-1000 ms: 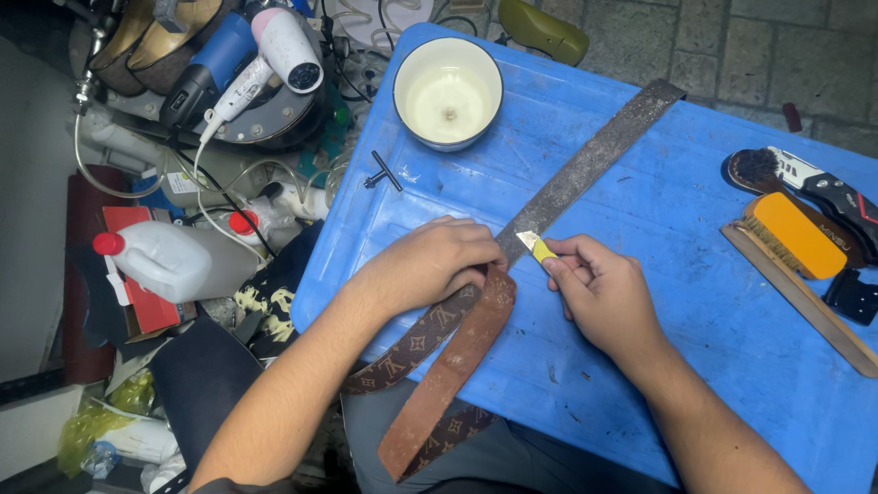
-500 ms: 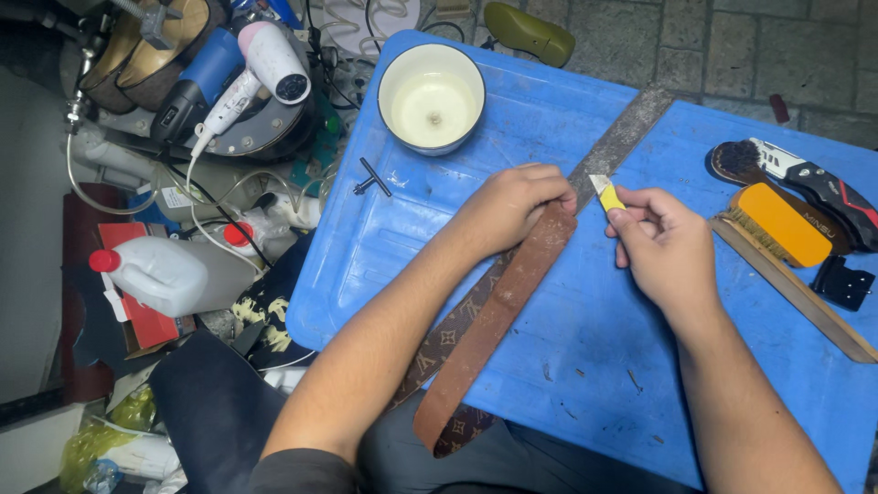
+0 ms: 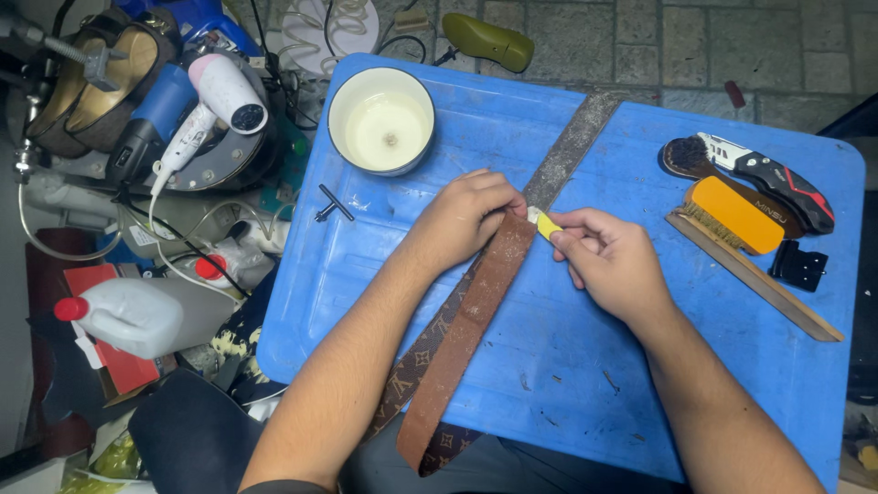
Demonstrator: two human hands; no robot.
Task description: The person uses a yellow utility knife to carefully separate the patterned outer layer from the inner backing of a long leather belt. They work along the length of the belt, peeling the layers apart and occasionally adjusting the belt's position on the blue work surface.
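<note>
Leather belt looks soft and floppy; your left hand pins its twelve-o'clock end to the table, right hand pinching a yellow-handled tool.

Illumination is bright and even over the blue work surface, arriving from overhead; the plastic shows soft pale sheen but no hard glare. The white bowl at the surface's far left corner is the brightest area and its inner base is nearly washed out. Shadows are short and soft: a thin dark edge lies under the left hand, the right hand and the brown strap. Left of the surface the clutter falls into dim light; the white hair dryer there remains well lit. Focus is sharp across the surface, without motion blur. Slight wide-angle bending appears toward the frame corners
</note>
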